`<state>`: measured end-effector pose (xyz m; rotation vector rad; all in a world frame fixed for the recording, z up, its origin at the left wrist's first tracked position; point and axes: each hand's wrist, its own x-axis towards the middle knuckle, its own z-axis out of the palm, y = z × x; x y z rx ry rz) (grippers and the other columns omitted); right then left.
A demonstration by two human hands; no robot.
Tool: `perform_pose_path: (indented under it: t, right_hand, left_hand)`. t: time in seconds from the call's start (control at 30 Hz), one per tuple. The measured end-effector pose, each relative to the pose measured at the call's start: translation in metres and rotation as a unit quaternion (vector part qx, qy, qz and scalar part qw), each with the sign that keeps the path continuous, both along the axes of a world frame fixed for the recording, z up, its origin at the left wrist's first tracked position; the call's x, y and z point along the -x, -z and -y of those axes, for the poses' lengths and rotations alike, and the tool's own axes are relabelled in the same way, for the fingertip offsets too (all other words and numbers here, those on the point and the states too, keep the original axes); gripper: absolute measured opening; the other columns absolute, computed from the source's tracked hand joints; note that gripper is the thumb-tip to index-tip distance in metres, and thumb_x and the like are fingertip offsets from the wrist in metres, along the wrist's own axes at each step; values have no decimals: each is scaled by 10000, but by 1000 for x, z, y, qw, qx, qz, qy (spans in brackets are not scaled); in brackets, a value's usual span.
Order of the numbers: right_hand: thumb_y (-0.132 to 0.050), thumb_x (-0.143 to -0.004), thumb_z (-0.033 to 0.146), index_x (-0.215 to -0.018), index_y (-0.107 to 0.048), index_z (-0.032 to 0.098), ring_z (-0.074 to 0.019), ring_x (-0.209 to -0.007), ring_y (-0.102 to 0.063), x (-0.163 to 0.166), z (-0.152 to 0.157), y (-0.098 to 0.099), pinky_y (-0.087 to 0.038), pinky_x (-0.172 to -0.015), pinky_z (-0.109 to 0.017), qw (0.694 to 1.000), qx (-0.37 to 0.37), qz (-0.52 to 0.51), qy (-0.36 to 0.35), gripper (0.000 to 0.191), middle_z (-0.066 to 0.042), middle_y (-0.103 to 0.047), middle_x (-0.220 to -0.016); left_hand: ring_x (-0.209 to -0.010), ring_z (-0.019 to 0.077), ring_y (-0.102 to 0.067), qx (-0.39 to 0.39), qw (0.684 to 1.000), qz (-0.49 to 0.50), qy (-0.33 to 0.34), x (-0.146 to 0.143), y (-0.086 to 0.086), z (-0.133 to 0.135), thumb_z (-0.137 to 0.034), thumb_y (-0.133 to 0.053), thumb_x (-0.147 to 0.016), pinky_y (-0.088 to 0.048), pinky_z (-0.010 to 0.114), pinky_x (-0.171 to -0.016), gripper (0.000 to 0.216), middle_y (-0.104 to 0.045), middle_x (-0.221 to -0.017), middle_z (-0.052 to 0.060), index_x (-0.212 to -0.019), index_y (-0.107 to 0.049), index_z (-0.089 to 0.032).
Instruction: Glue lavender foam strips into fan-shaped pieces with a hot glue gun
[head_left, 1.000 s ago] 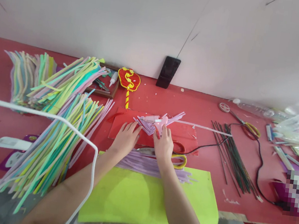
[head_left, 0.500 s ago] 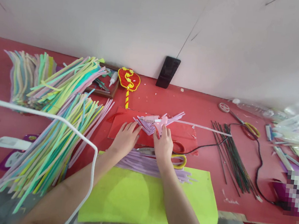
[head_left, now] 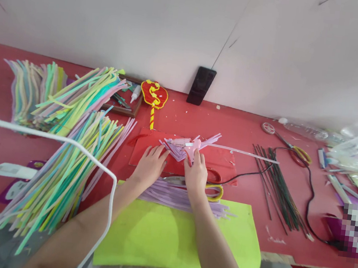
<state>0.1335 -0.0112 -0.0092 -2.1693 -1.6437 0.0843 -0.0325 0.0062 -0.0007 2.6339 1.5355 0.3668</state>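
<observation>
My right hand has its fingers closed around the handle of a pink hot glue gun. A long clear glue stick runs out of the gun's back end to the right. The gun lies over bent lilac pipe cleaners on a red board. My left hand rests palm down on the board, fingers stretched out beside those pipe cleaners. Below the hands, scissors with red and yellow handles lie on a bundle of straight lilac pipe cleaners, partly hidden by my right hand.
Multicoloured pipe cleaners cover the left side, crossed by a white cable. A red-yellow fan-shaped piece and a phone are at the back. Dark green stems and more scissors lie right. A lime sheet lies in front.
</observation>
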Motion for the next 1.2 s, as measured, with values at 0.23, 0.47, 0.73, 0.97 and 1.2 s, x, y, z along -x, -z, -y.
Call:
perform_pose_path:
  t: [0.23, 0.47, 0.73, 0.97, 1.2]
  right_hand:
    - [-436, -891, 314, -1284, -498, 165, -201, -811, -622, -1, 4, -1, -439, -621, -265, 1000, -3, -5, 4, 425, -120, -595, -1119]
    - [-436, -888, 303, -1274, -503, 162, -209, -819, -629, -1, 7, -3, -452, -637, -277, 1000, -14, -9, 2, 417, -121, -604, -1122]
    - [-432, -883, 302, -1257, -516, 159, -221, -813, -628, -1, 12, -4, -455, -644, -292, 1000, -24, -6, 6, 408, -130, -608, -1094]
    - [-413, -887, 279, -1250, -518, 145, -228, -827, -622, -4, 12, -2, -469, -707, -319, 999, -41, -18, -11, 401, -131, -611, -1056]
    - [-403, -887, 269, -1240, -529, 134, -233, -816, -613, -4, 14, 0, -474, -712, -329, 999, -51, -11, -15, 398, -130, -613, -1000]
  left_hand:
    - [-1245, 272, -477, 9, 1000, 4, -3, -1, -1, 0, -198, -410, -909, -359, 462, -1067, 386, -505, -1351, 153, -1271, -531, -143]
    - [-1249, 267, -474, 4, 1000, 17, -2, 0, 0, 0, -194, -418, -904, -359, 473, -1067, 381, -505, -1350, 152, -1266, -533, -162]
    - [-1243, 258, -478, 9, 1000, 19, -5, 0, 1, -1, -202, -412, -909, -352, 467, -1070, 379, -504, -1353, 142, -1270, -526, -170]
    - [-1241, 262, -478, 11, 1000, 13, -3, 0, 0, 0, -197, -402, -911, -353, 465, -1069, 384, -502, -1356, 148, -1272, -526, -153]
    - [-1229, 263, -485, 6, 1000, 9, -5, -1, 0, -1, -210, -408, -911, -356, 458, -1065, 381, -512, -1344, 142, -1268, -530, -157]
